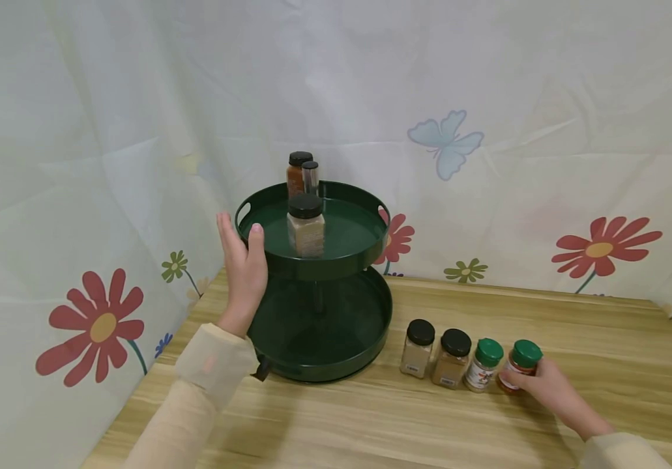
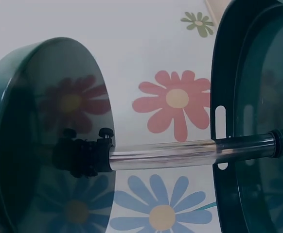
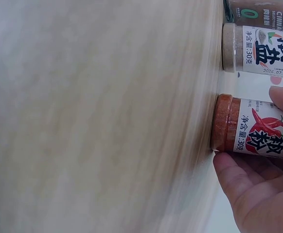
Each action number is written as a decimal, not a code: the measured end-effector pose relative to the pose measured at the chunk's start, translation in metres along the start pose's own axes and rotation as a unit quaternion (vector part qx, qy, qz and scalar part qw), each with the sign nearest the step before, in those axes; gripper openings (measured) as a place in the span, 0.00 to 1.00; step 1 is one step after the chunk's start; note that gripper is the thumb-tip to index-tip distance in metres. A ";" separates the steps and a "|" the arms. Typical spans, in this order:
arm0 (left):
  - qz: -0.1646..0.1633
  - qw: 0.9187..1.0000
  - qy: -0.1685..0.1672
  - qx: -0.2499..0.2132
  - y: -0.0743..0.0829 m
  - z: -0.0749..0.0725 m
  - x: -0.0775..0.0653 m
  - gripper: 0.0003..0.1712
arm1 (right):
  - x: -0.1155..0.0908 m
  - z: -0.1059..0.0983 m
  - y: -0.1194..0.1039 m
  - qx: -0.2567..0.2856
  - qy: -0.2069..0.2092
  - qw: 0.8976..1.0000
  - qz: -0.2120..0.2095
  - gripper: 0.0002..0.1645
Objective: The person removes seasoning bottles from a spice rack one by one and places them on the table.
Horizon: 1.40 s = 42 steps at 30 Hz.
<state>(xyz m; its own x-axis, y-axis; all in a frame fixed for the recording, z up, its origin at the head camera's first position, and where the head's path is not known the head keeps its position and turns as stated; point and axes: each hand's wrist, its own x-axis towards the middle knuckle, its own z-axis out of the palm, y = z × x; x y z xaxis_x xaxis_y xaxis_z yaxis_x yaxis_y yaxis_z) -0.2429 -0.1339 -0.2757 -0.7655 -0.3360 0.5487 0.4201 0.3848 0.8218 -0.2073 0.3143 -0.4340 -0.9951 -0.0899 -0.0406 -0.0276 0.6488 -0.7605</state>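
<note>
My right hand [image 1: 560, 392] grips a small jar of red chili powder [image 3: 225, 124] with a green lid, thumb on one side and fingers on the other. The jar stands upright at the right end of a row on the table. Beside it is another green-lidded shaker jar [image 1: 479, 372] with pale contents. On the left, my left hand [image 1: 246, 277] rests against the side of the upper tier of a dark green two-tier round rack [image 1: 318, 268], fingers straight and pointing up. That hand is out of sight in the left wrist view, where the rack's metal post [image 2: 163, 155] shows between the tiers.
Two black-lidded spice jars, one pale [image 1: 416, 355] and one brown [image 1: 450, 366], continue the row leftward. On the upper tier stand a beige spice jar [image 1: 306, 233], an orange-brown jar [image 1: 294, 179] and a slim silver container [image 1: 311, 177]. A flowered cloth [image 1: 488, 78] hangs behind the wooden table [image 1: 406, 430].
</note>
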 end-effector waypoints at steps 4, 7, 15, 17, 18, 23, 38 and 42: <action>-0.013 1.000 0.001 0.005 -0.002 0.001 0.006 0.40 | -0.001 0.000 -0.001 -0.001 0.002 1.000 -0.004 0.29; -0.026 1.000 0.002 0.003 -0.005 0.002 0.011 0.39 | -0.002 0.000 -0.001 0.003 0.002 1.000 -0.003 0.29; -0.066 0.998 -0.009 -0.018 -0.011 0.002 0.019 0.38 | 0.000 0.001 0.001 -0.003 0.007 1.000 -0.009 0.29; -0.071 0.997 -0.015 -0.023 -0.011 0.002 0.020 0.37 | 0.000 0.002 0.001 -0.003 0.009 1.000 -0.013 0.28; -0.072 0.997 -0.017 -0.025 -0.010 0.002 0.020 0.37 | 0.000 0.002 0.001 -0.003 0.010 1.000 -0.015 0.27; -0.069 0.997 -0.031 -0.013 -0.008 0.001 0.017 0.35 | 0.000 0.002 0.002 -0.002 0.010 1.000 -0.016 0.28; -0.050 0.997 -0.056 0.005 -0.003 -0.001 0.002 0.37 | -0.001 0.001 0.000 -0.006 0.005 1.000 -0.002 0.29; -0.043 0.998 -0.051 0.014 -0.003 0.000 -0.003 0.38 | -0.001 0.001 -0.001 -0.004 0.006 1.000 -0.003 0.30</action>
<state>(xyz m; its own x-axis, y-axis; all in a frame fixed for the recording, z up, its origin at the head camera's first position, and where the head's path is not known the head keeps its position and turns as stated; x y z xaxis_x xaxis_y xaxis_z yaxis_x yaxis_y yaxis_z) -0.2421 -0.1336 -0.2798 -0.8451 -0.2797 0.4557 0.3371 0.3827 0.8602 -0.2059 0.3132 -0.4338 -0.9960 -0.0850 -0.0283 -0.0343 0.6541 -0.7557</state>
